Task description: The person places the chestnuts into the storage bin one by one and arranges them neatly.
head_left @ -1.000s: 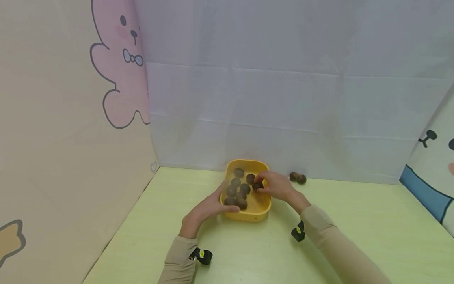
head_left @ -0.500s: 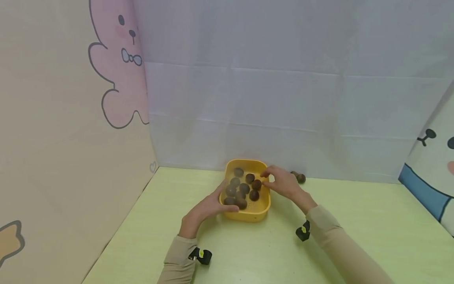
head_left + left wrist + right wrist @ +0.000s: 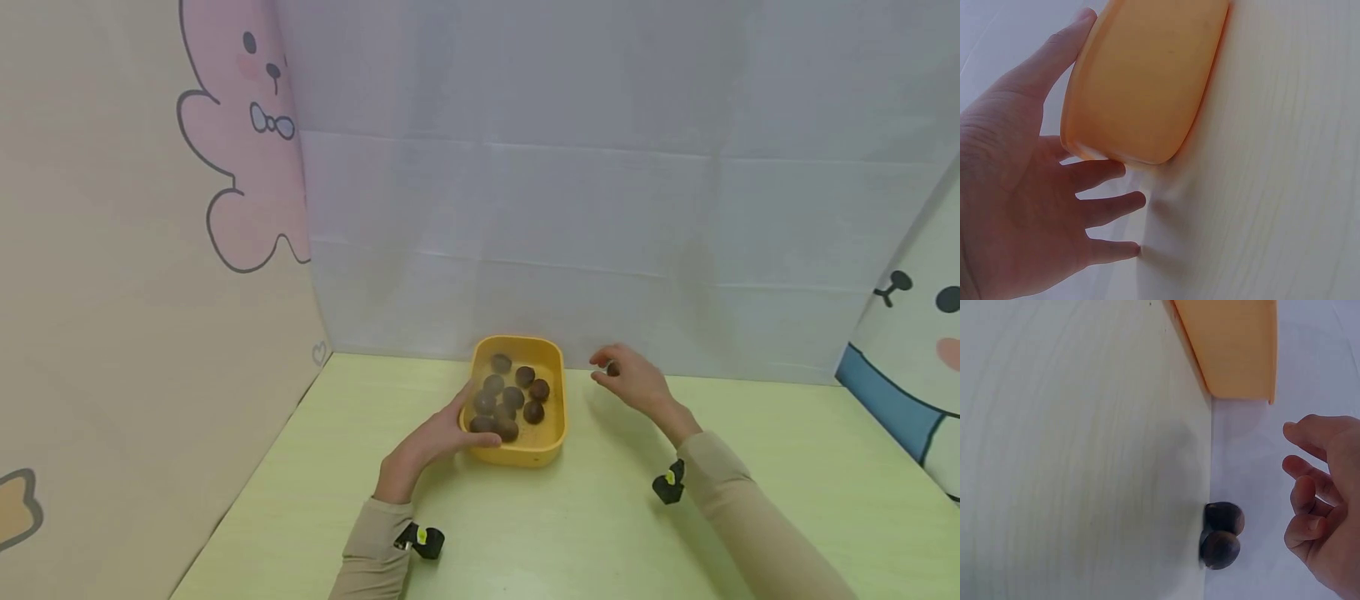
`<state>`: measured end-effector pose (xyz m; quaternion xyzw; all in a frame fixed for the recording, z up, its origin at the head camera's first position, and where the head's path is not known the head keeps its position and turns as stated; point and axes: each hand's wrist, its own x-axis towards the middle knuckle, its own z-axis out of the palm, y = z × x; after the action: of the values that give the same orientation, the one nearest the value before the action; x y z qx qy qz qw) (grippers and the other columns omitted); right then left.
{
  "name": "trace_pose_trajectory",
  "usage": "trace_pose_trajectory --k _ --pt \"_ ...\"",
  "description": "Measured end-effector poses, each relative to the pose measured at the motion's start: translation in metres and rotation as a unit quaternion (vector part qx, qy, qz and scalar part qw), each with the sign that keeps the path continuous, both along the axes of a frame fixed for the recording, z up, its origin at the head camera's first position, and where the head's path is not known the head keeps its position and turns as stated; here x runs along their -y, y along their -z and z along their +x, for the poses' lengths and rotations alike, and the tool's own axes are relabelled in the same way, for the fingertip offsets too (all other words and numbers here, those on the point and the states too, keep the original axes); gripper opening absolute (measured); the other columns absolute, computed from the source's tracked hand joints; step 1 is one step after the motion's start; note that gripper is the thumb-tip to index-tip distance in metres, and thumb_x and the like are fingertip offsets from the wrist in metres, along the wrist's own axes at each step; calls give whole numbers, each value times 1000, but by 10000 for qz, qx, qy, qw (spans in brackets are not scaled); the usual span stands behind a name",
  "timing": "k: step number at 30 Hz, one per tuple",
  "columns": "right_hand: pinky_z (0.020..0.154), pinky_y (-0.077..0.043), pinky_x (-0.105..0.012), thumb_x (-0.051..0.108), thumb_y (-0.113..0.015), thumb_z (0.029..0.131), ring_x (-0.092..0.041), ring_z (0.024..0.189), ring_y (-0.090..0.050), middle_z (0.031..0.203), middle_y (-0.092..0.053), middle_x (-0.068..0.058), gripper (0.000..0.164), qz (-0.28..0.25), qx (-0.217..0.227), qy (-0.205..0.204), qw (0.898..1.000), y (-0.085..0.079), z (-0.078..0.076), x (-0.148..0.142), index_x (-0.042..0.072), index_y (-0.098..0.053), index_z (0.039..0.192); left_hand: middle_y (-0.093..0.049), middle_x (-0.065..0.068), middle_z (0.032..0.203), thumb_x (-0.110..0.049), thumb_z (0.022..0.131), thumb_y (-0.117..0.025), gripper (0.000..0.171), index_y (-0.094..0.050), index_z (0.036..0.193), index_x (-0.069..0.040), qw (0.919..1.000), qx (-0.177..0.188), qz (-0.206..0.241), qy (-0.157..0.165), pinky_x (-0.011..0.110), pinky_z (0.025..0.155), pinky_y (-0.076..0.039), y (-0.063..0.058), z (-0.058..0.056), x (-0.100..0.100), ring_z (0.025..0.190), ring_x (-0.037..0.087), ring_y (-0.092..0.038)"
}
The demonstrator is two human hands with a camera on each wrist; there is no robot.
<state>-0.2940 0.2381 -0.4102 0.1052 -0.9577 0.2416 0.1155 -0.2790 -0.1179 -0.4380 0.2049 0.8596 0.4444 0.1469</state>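
Note:
A yellow plastic tray (image 3: 551, 442) on the table holds several dark brown chestnuts (image 3: 513, 397). My left hand (image 3: 431, 437) braces its near left corner. The straight thumb lies along the rim in the left wrist view, while the other fingers (image 3: 1113, 209) spread apart below the tray. My right hand (image 3: 636, 382) hovers right of the tray, fingers loosely bent and holding nothing. Two loose chestnuts (image 3: 1222, 534) sit side by side by the back wall in the right wrist view, apart from the fingers. From the head, the right hand hides most of them.
A pale back wall (image 3: 487, 208) rises at the far edge of the light green table (image 3: 540, 533), close behind the tray. The left side wall (image 3: 150, 333) carries a pink bear print, and a white bear print (image 3: 918, 358) is at the right.
My right hand let go of a chestnut in the tray, then moved right, out of the tray toward the two loose chestnuts. My left hand has stayed on the tray corner.

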Motion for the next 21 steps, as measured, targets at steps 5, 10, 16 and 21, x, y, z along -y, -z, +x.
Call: trace_pose_trajectory --k 5,10,16,21 --pt "89 -51 -54 20 -67 94 -36 104 -65 119 -64 -19 29 -228 53 220 9995 15 -4 -22 2 -67 117 -23 6 165 -51 78 -80 111 -9 161 -31 10000 42 -28 -36 55 117 -29 0 0 0 149 32 -27" --pt "95 -46 -59 19 -67 94 -41 113 -58 122 -61 -22 31 -292 111 374 9988 26 -4 -38 1 -66 119 -23 5 165 -50 78 -80 111 -9 161 -33 10000 34 -41 -24 55 116 -29 1 0 0 149 31 -27" --pt "97 -43 -62 19 -68 91 -46 119 -52 128 -52 -27 38 -394 218 517 9976 31 -4 -49 -1 -63 123 -23 5 165 -50 78 -81 111 -8 161 -32 10000 53 1 -10 55 116 -29 0 -1 0 149 31 -27" --pt "97 -42 -63 23 -67 91 -48 121 -49 132 -47 -29 47 -391 472 681 9958 36 -6 -58 -1 -58 130 -23 6 165 -51 78 -81 111 -9 161 -32 10000 67 -1 -37 56 116 -30 0 0 0 149 32 -27"
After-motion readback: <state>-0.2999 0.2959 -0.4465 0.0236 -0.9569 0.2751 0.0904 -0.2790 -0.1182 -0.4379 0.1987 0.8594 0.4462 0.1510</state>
